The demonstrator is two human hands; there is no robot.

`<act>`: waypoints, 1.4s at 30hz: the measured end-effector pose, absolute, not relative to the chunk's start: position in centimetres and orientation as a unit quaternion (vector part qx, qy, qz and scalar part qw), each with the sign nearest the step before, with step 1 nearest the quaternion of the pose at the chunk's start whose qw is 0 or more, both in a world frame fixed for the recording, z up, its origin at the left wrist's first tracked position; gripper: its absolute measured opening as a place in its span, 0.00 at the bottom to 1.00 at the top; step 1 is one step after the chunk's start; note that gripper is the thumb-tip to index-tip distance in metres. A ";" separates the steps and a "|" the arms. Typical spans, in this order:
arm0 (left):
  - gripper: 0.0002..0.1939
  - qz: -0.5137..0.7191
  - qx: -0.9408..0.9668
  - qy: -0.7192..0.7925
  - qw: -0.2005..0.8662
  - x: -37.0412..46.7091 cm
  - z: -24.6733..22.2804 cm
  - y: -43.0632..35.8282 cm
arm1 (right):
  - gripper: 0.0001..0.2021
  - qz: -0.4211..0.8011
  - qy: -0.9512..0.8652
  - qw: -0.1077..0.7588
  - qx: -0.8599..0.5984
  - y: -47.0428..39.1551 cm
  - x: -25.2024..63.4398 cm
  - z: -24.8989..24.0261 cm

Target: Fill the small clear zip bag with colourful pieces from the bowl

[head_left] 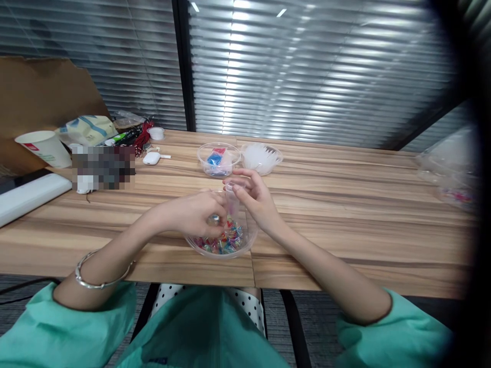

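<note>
A clear round bowl holds many small, shiny, multicoloured pieces near the table's front edge. My left hand is over the bowl's left side, thumb and fingers curled together in a pinch just above the pieces. What is between those fingertips is too small to make out. With my right hand I grip a small clear plastic bottle near its top. The bottle stands roughly upright over the bowl, and its lower end is hard to see against the pieces.
Behind the bowl are a clear tub with blue and red packets and a tub of whitish pieces. At left are a paper cup, a white earphone case and a white long box. Clear plastic bags lie far right.
</note>
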State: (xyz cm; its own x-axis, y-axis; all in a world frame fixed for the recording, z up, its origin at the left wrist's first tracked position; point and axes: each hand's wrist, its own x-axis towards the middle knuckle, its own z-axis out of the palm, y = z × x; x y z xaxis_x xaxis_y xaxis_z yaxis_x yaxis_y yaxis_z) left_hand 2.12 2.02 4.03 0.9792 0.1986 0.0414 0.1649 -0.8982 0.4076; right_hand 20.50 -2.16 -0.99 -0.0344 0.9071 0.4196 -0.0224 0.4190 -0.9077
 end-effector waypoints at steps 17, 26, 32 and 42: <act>0.04 -0.007 0.986 0.079 0.147 1.9 4.2 1.9 | 0.14 0.399 -0.606 0.589 -0.356 -2.2 20.5 -1.1; 0.05 -0.027 0.985 0.095 0.142 2.0 4.3 1.9 | 0.14 0.404 -0.606 0.590 -0.350 -2.3 20.4 -1.1; 0.05 0.033 0.971 0.096 0.216 2.0 4.0 1.9 | 0.15 0.403 -0.605 0.591 -0.350 -2.3 20.4 -1.2; 0.05 0.339 0.906 0.151 0.204 -2.0 5.3 1.8 | 0.17 0.410 -0.593 0.589 -0.364 -2.1 20.8 -0.8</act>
State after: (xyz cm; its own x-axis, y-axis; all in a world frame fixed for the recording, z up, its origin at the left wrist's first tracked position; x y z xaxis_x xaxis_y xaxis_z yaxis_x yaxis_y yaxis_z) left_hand -2.05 1.77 5.27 0.7248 0.4117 0.5523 0.1349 -0.8711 0.4723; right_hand 20.83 -2.10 -0.83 -0.0400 0.9151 0.4013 -0.0509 0.3992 -0.9155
